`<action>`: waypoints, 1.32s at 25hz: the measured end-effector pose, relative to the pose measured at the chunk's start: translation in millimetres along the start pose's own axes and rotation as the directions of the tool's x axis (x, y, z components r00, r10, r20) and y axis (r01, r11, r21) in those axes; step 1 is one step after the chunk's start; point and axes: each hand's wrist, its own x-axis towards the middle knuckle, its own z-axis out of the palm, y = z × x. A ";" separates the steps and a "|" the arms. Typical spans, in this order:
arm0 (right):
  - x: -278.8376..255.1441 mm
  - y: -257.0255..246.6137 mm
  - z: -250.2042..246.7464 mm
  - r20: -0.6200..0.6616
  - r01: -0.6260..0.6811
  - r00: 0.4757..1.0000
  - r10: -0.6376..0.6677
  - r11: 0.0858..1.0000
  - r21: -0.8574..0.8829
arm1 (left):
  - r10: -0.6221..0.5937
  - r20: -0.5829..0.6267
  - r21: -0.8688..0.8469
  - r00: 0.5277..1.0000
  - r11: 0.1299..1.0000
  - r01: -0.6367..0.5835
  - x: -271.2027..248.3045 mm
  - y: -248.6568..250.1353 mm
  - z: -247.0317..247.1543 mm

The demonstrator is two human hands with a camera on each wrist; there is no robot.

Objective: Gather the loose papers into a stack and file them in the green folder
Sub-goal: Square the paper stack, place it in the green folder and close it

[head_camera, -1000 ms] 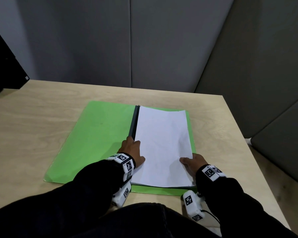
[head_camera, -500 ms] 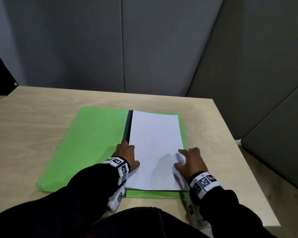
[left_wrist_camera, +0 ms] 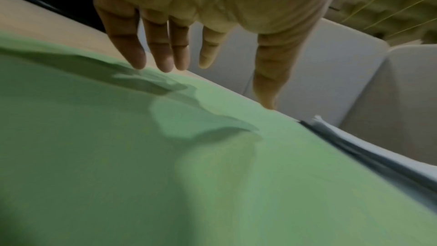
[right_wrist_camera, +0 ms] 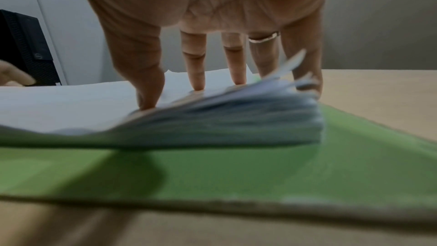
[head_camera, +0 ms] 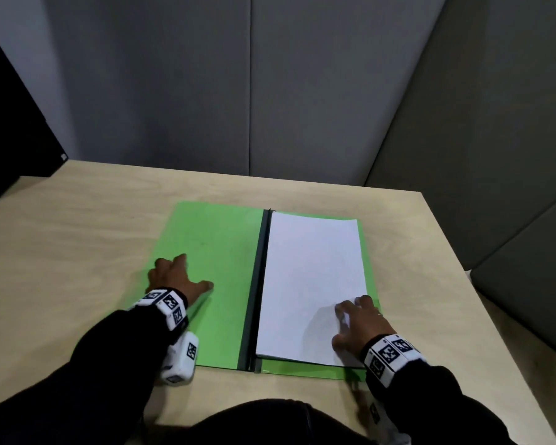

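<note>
The green folder (head_camera: pixel 212 284) lies open flat on the wooden table, its dark spine (head_camera: pixel 257 284) running down the middle. A stack of white papers (head_camera: pixel 312 277) lies on the folder's right half. My left hand (head_camera: pixel 174 277) is spread at the left cover's outer edge, fingers straight, with the fingertips (left_wrist_camera: pixel 163 63) just above the green cover (left_wrist_camera: pixel 189 175). My right hand (head_camera: pixel 360 319) presses straight fingers (right_wrist_camera: pixel 198 74) on the stack's near right corner, where the sheet edges (right_wrist_camera: pixel 236 119) fan upward.
The wooden table (head_camera: pixel 77 245) ends at grey padded wall panels (head_camera: pixel 302 91) behind and to the right. A black box (head_camera: pixel 10 130) stands at the far left edge. My dark sleeves and lap fill the near edge.
My left hand left the papers by the spine and moved left to the left cover's outer edge. My right hand stayed on the stack's near right corner. The head view shifted.
</note>
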 end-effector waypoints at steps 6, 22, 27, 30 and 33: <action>-3.9 -5.7 -5.5 -0.029 0.007 1.000 -0.006 1.000 0.017 | -0.162 0.029 0.132 0.986 0.979 0.157 23.0 -47.8 -23.9; -10.0 -6.9 -3.0 -0.055 -0.010 0.998 0.011 1.000 0.020 | -0.199 0.036 -0.084 0.979 0.976 0.202 29.9 -52.8 -28.6; -12.0 -7.5 -5.1 -0.051 -0.003 0.999 0.004 1.000 0.027 | -0.165 0.099 -0.234 0.981 0.955 0.184 42.5 -67.5 -48.7; -12.7 -6.2 -7.2 -0.048 0.001 0.999 0.001 0.999 0.035 | 0.022 0.096 -0.352 0.995 0.936 0.013 44.2 -73.6 -67.6; -12.5 -5.2 -7.3 -0.047 0.003 0.999 -0.001 0.999 0.043 | 0.078 0.143 -0.596 0.987 0.802 0.023 30.8 -80.4 -95.4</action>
